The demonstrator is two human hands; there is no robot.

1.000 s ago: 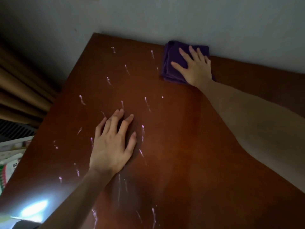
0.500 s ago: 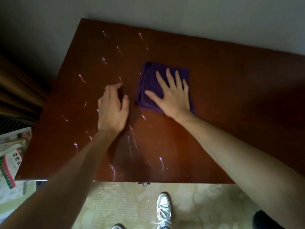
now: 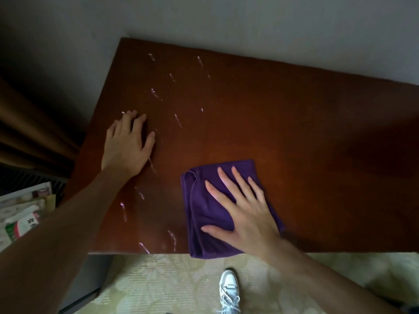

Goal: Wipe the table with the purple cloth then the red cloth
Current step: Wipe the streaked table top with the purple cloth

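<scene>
A folded purple cloth (image 3: 204, 214) lies on the dark brown wooden table (image 3: 294, 132), with its near edge hanging just over the table's front edge. My right hand (image 3: 244, 214) presses flat on top of it, fingers spread. My left hand (image 3: 127, 143) rests palm down on the bare wood near the table's left edge, holding nothing. White streaks (image 3: 178, 120) mark the left half of the table. No red cloth is in view.
A grey wall (image 3: 249, 23) runs behind the table. Brown curtains (image 3: 27, 132) hang at the left, with packages (image 3: 22, 218) below them. Pale patterned carpet (image 3: 170, 284) and a white and grey shoe (image 3: 229, 291) lie below the front edge.
My right hand has dragged the purple cloth from the table's far edge by the wall back to the front edge. My left hand has stayed flat on the left side.
</scene>
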